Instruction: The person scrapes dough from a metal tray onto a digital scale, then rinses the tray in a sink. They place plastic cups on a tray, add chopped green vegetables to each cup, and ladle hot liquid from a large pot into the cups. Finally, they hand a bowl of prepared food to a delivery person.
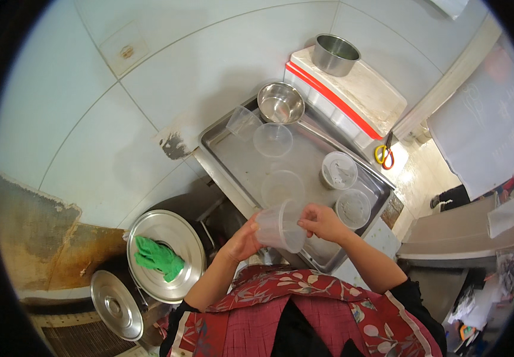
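Note:
My left hand (pixel 247 240) holds a clear plastic tub (pixel 279 226) by its base, its rim tilted to the right. At that rim are the bent fingers of my right hand (pixel 321 223); whether they grip it I cannot tell. Beyond, a steel tray (pixel 239 172) bears an upright lidded tub (pixel 339 170), another lidded tub (pixel 353 209) nearer me, and a clear round plastic piece (pixel 282 189). Towards its far corner are a clear round container or lid (pixel 273 140), a tipped clear cup (pixel 243 122) and a steel ladle (pixel 281 103).
A steel pot (pixel 337 56) stands on a white box with a red band (pixel 341 98). Scissors (pixel 385 154) lie beside the box. At left are a large pot lid (pixel 167 232) with a green cloth (pixel 158 259), and a smaller pot lid (pixel 116 305). A tiled wall (pixel 172 71) rises behind.

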Demonstrator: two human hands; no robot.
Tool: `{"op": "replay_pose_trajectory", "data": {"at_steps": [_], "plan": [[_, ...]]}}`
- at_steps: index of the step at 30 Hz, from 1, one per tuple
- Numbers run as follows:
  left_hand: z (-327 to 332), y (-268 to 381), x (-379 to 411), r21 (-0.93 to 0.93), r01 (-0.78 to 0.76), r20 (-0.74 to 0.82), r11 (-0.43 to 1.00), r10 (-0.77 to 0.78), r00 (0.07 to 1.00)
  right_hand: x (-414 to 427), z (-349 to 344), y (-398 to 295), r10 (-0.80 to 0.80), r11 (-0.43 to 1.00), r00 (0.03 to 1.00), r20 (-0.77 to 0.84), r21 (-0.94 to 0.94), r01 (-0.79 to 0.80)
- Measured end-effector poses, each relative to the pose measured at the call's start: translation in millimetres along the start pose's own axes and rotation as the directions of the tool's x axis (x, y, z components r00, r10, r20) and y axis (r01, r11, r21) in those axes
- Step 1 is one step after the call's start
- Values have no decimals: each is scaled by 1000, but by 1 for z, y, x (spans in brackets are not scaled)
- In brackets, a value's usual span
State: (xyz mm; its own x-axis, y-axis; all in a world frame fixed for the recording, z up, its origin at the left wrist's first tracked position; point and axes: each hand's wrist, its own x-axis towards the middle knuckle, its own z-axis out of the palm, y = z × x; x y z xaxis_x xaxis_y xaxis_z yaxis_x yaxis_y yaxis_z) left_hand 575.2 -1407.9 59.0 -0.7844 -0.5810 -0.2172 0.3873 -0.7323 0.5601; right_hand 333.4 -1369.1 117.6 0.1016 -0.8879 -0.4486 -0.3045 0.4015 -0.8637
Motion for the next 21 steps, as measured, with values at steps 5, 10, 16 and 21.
{"op": "replay_pose_trajectory", "data": {"at_steps": [5,10,16,21], "plan": [[3,-5,9,0,23,77,1000,-23,997,-20,-3,-5,80,995,991,-111,-44,-85],[5,0,10,-44,69,93,997,-65,994,-27,-14,13,34,978,998,-52,209,-22],[-10,37,-1,-227,-107,-1,968,110,994,-78,-48,67,212,896,957,-196,429,-110],[-36,71,8,-194,-139,-52,971,131,990,-99,-38,73,405,914,893,-199,66,-400]]}}
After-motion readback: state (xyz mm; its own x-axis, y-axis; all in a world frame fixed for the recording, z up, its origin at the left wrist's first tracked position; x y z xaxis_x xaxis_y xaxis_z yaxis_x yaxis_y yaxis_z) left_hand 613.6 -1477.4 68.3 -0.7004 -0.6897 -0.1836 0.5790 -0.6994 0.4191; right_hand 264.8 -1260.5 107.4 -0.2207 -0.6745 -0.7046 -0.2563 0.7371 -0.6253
